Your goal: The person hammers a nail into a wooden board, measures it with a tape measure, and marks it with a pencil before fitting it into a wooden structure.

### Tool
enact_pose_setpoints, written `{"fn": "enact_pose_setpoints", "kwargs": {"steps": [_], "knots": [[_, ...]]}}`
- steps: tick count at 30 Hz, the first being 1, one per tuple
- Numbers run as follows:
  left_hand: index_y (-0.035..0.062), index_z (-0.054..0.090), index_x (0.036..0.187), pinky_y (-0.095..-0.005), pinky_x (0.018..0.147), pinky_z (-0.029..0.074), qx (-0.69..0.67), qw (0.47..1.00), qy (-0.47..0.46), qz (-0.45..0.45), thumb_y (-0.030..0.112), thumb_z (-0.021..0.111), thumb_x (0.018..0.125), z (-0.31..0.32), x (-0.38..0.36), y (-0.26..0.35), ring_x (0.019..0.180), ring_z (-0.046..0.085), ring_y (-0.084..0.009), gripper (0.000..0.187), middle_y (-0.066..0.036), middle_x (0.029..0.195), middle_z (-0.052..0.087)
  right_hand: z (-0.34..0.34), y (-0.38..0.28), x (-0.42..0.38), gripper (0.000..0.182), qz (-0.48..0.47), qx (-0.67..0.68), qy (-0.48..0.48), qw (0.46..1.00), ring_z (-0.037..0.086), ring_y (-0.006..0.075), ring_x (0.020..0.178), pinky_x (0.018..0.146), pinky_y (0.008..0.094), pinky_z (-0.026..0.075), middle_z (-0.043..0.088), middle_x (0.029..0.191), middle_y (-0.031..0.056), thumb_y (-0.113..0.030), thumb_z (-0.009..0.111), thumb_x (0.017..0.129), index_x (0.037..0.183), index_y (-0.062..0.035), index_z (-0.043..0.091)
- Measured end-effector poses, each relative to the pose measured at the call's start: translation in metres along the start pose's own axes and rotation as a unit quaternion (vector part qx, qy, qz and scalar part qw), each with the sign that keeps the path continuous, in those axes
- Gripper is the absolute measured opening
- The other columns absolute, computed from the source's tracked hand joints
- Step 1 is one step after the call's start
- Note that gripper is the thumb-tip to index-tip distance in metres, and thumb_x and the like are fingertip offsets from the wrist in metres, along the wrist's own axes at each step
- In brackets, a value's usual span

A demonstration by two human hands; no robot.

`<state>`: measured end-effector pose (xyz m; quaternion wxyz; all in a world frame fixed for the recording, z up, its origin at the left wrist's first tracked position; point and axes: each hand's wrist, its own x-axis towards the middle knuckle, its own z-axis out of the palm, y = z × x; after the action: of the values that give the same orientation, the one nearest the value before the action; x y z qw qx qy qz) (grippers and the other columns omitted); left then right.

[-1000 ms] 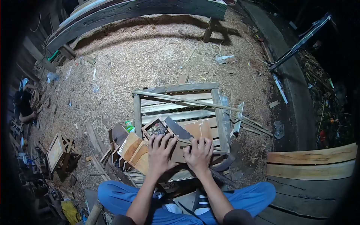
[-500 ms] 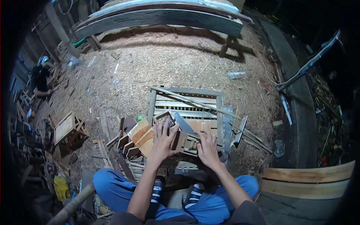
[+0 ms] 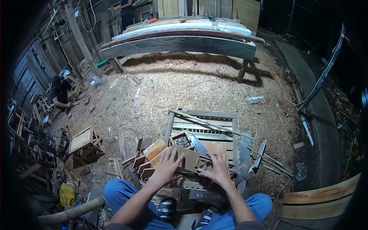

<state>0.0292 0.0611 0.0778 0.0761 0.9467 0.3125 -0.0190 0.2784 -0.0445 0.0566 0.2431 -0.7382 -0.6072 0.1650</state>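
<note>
A brown wooden piece with a small raised rectangular frame lies across my lap area, above a slatted wooden stand. My left hand grips its left end, fingers over the top and thumb at the near side. Around its right end is my right hand, thumb by the small frame. Just beyond the piece, a handsaw blade lies at a slant; its handle is hidden. A small wooden box of what look like nails sits beside the blade. Cut wooden pieces are heaped left of it.
The slatted wooden stand has a long thin strip lying across it. Wood shavings cover the ground. A plank bench stands ahead, a small wooden stool to the left. Another person crouches at far left; someone else stands behind the bench.
My view has tilted upward, showing more behind the bench. Both hands stay on the wooden piece, and my right thumb now reaches inward along its near side.
</note>
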Motion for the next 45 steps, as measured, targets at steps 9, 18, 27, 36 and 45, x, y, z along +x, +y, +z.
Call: {"fn": "enact_pose_setpoints", "kwargs": {"steps": [9, 18, 27, 36, 45], "knots": [[0.0194, 0.027, 0.168, -0.0593, 0.130, 0.016, -0.037, 0.999, 0.030, 0.023, 0.023, 0.093, 0.069, 0.033, 0.025, 0.016, 0.162, 0.015, -0.0416, 0.119, -0.020, 0.173, 0.021, -0.014, 0.000, -0.031, 0.105, 0.002, -0.039, -0.019, 0.999, 0.044, 0.0374, 0.135, 0.115, 0.0507, 0.036, 0.051, 0.142, 0.0155, -0.041, 0.098, 0.062, 0.151, -0.0108, 0.053], [0.0139, 0.036, 0.162, -0.0568, 0.119, 0.032, -0.078, 0.990, 0.112, 0.046, 0.037, 0.099, 0.050, 0.022, 0.036, 0.007, 0.128, 0.054, -0.0337, 0.130, -0.014, 0.129, 0.058, -0.024, -0.005, -0.020, 0.111, 0.005, -0.043, -0.065, 0.997, 0.041, 0.0384, 0.140, 0.116, 0.0635, 0.030, 0.041, 0.157, 0.0141, -0.021, 0.092, 0.066, 0.162, -0.0182, 0.036], [0.0136, 0.042, 0.160, -0.0479, 0.107, 0.042, -0.148, 0.969, 0.155, 0.120, 0.040, 0.095, 0.056, 0.008, 0.027, 0.005, 0.124, 0.054, -0.0341, 0.120, -0.012, 0.132, 0.057, -0.031, -0.008, -0.017, 0.111, -0.026, -0.085, -0.079, 0.993, 0.044, 0.0369, 0.139, 0.114, 0.0589, 0.035, 0.046, 0.151, 0.0140, -0.009, 0.092, 0.065, 0.161, -0.0175, 0.037], [0.0052, 0.037, 0.160, -0.0517, 0.099, 0.046, -0.229, 0.954, 0.189, 0.030, 0.053, 0.094, 0.059, 0.035, 0.034, 0.026, 0.112, 0.054, -0.0398, 0.126, -0.021, 0.117, 0.064, -0.049, -0.024, -0.014, 0.100, -0.064, -0.074, 0.033, 0.995, 0.046, 0.0386, 0.136, 0.115, 0.0519, 0.038, 0.044, 0.154, 0.0147, -0.004, 0.085, 0.074, 0.161, -0.0165, 0.038], [0.0017, 0.038, 0.157, -0.0505, 0.105, 0.046, -0.240, 0.953, 0.184, 0.020, 0.052, 0.093, 0.069, 0.055, 0.038, 0.020, 0.119, 0.056, -0.0417, 0.116, -0.024, 0.128, 0.061, -0.020, -0.014, -0.021, 0.089, -0.044, -0.041, 0.015, 0.998, 0.046, 0.0440, 0.133, 0.114, 0.0528, 0.041, 0.041, 0.154, 0.0214, -0.009, 0.084, 0.080, 0.158, -0.0141, 0.042]]}}
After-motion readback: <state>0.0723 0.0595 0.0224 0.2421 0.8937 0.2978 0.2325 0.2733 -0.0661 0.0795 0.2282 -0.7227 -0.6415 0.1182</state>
